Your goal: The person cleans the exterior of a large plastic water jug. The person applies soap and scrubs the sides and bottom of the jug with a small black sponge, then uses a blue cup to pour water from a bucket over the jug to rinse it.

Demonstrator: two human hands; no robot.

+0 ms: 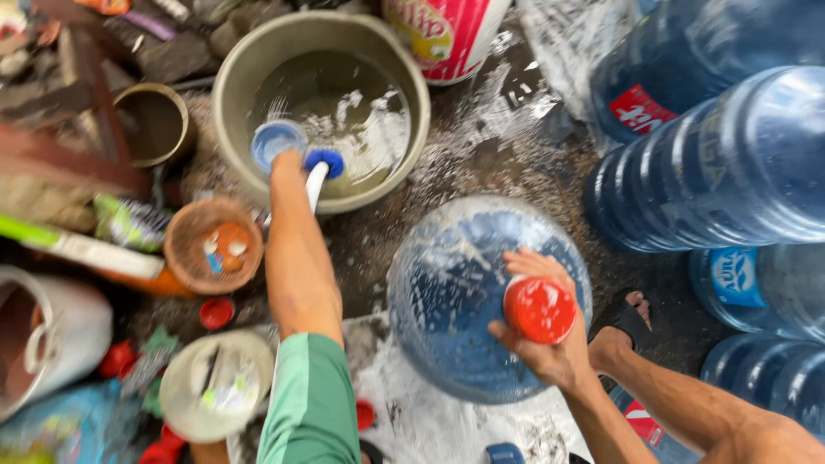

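Head view. My right hand (pixel 543 331) was wrapped around the neck end of a big blue water jug (pixel 468 296), fingers curled over its red cap (pixel 540 309). The jug stood on wet, soapy ground with its neck up toward the camera, so its long axis ran nearly straight at me; suds streaked its shoulder.

My left hand (pixel 288 163) was stretched out over a grey basin (pixel 249 77) of cloudy water. It was closed around a white-handled brush (pixel 316 182) with a blue head that sat at the water's edge. A small blue cup (pixel 277 142) sat just beside the knuckles; I could not tell whether the fingers touched it.

Around the work: more blue jugs (pixel 730 163) lay stacked at the right, close to the upright one. A brown bowl (pixel 210 245) holding small bits sat left of my forearm, a white bucket (pixel 51 331) farther left, a white lidded tub (pixel 215 387) below. Loose red caps (pixel 215 314) lay scattered on the ground. A sandalled foot (pixel 626 322) rested just behind the right wrist.
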